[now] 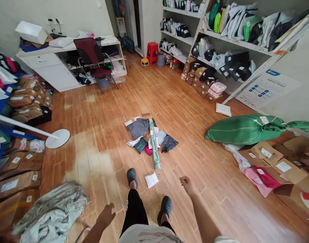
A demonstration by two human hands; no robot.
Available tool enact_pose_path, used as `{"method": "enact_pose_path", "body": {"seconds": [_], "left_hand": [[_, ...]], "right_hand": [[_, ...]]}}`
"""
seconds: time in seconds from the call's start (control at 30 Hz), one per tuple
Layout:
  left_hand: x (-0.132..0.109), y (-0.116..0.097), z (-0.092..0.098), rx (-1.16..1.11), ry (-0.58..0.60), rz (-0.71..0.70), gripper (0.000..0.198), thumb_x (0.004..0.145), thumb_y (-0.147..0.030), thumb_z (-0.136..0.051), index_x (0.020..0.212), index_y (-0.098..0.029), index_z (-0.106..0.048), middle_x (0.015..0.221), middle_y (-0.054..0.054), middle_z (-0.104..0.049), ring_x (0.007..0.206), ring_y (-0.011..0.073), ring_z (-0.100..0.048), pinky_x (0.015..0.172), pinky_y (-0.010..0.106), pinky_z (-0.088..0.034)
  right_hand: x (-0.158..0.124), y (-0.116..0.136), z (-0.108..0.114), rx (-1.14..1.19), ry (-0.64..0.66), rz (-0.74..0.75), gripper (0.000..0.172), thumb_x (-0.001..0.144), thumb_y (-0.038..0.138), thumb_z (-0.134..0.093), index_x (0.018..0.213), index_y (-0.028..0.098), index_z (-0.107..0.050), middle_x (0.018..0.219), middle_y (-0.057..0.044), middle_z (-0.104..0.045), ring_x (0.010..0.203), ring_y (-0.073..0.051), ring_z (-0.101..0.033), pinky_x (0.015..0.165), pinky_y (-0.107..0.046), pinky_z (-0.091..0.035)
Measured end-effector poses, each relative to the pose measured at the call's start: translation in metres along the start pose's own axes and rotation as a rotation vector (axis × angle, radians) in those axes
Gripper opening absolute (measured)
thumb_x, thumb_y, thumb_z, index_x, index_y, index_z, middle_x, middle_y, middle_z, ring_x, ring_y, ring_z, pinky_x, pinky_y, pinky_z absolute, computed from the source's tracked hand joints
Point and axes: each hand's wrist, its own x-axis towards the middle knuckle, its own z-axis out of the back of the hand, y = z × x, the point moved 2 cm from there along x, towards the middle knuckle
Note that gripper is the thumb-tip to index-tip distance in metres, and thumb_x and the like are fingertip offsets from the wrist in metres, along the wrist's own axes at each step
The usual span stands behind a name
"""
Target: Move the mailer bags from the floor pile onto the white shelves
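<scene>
My left hand (106, 215) hangs low on the left with loosely bent fingers, empty, above the floor. Out to the right, my right hand (186, 185) is empty too, its fingers partly curled and a little apart. Between my hands and just ahead of my shoes lies a small white packet (151, 180). Farther on is a loose pile of parcels: a long green wrapped tube (154, 145) lies across it, with a grey mailer bag (138, 128), a dark green packet (140, 145) and a black bag (169, 143) around it. Neither hand touches a parcel.
A full green sack (245, 130) and cardboard boxes (288, 167) lie on the right. Boxes (16, 173) and a crumpled woven sack (53, 212) are at left, near a white round stand base (57, 138). Beyond are a chair (92, 55), a desk and parcel shelves (182, 37).
</scene>
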Motion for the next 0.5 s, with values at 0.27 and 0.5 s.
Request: {"method": "enact_pose_path", "body": {"seconds": [0.27,0.5], "left_hand": [[0.330,-0.052,0.213,0.217,-0.101,-0.179,0.033,0.084,-0.017,-0.051,0.116,-0.017,-0.060,0.118,0.017,-0.063,0.106,0.0292,-0.066,0.093,0.041,-0.050],[0.546,-0.101,0.175,0.085,-0.296,-0.210,0.041,0.092,-0.024,-0.051,0.132,-0.013,-0.053,0.130,0.017,-0.059,0.122,0.0231,-0.057,0.108,0.033,-0.040]], "right_hand": [[0.025,-0.095,-0.196,-0.162,0.072,-0.237,0.029,0.075,0.054,-0.047,0.078,0.027,-0.054,0.078,-0.006,-0.069,0.078,-0.029,-0.071,0.074,-0.043,-0.056],[0.151,-0.140,-0.312,-0.470,0.369,-0.112,0.032,0.078,0.030,-0.053,0.110,0.027,-0.059,0.113,-0.010,-0.068,0.104,-0.028,-0.069,0.087,-0.043,-0.056]]}}
